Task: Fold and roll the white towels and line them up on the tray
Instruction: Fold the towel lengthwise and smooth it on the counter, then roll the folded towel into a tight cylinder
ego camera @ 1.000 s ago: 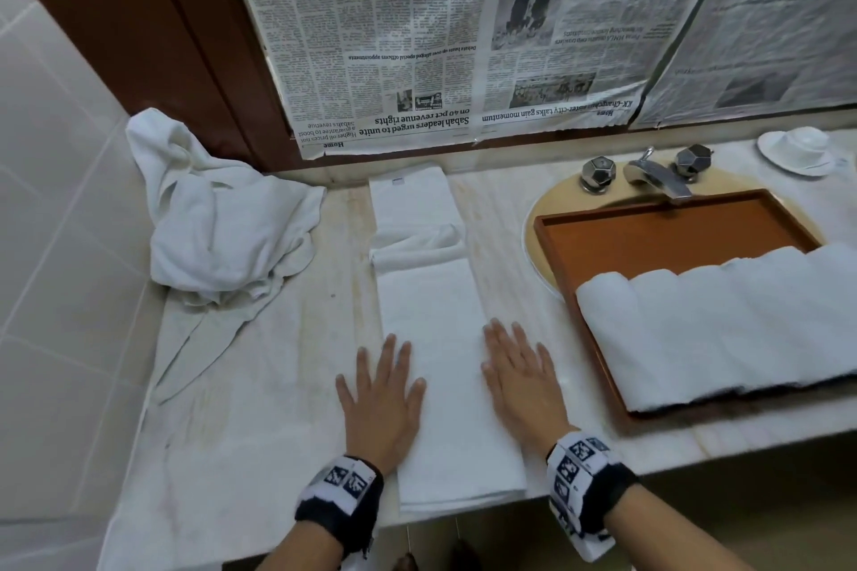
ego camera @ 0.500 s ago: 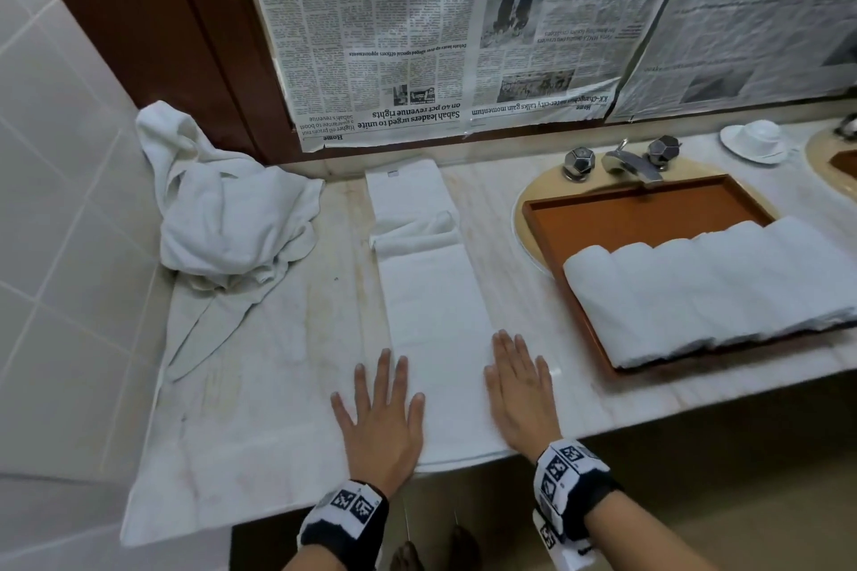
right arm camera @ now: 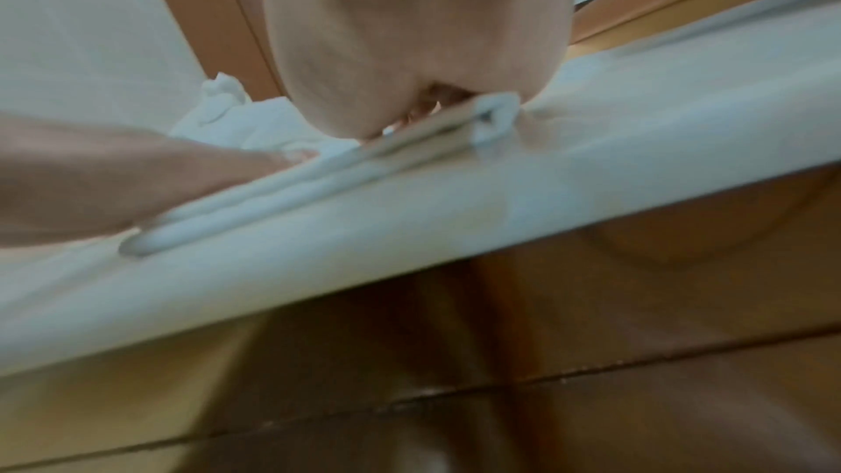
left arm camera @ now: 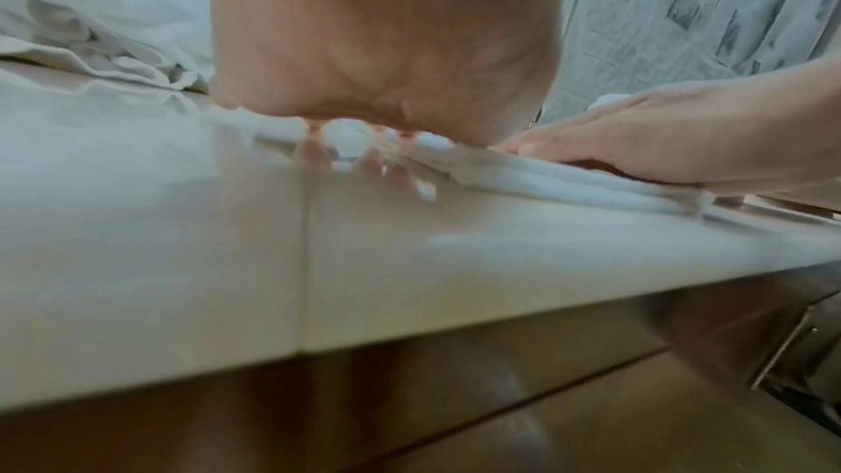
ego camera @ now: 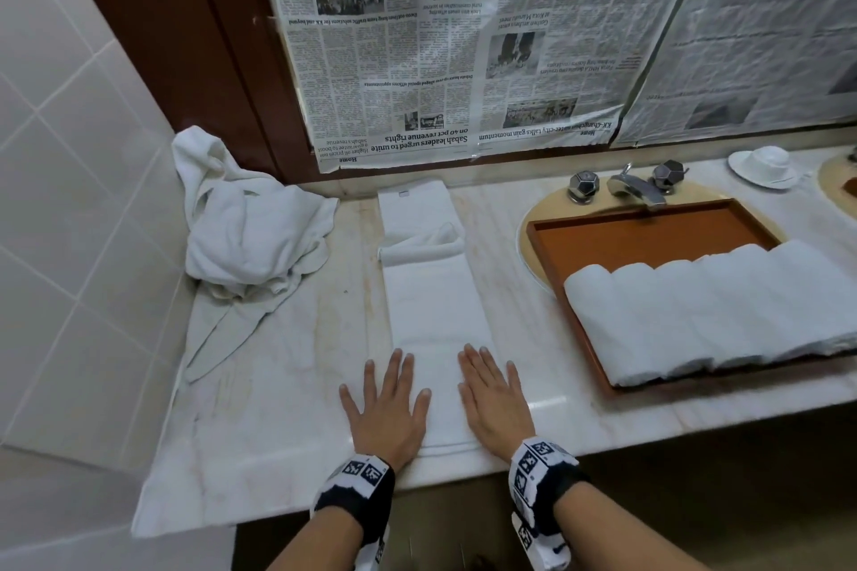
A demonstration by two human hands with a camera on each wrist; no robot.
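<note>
The head camera looks from high up, forward and down at the counter (ego camera: 287, 385). It takes in the whole top, the wall behind it and the tray (ego camera: 649, 232) off to the right.

The left wrist camera sits very low, just off the counter's front edge. It looks along the left hand (left arm camera: 387, 49) from right behind it, toward the wall.

The right wrist camera sits just as low and close behind the right hand (right arm camera: 409, 31). Its picture is tilted.

All 3 views share the near end of the folded towel (ego camera: 440, 338). Each wrist view also shows the other hand.
</note>
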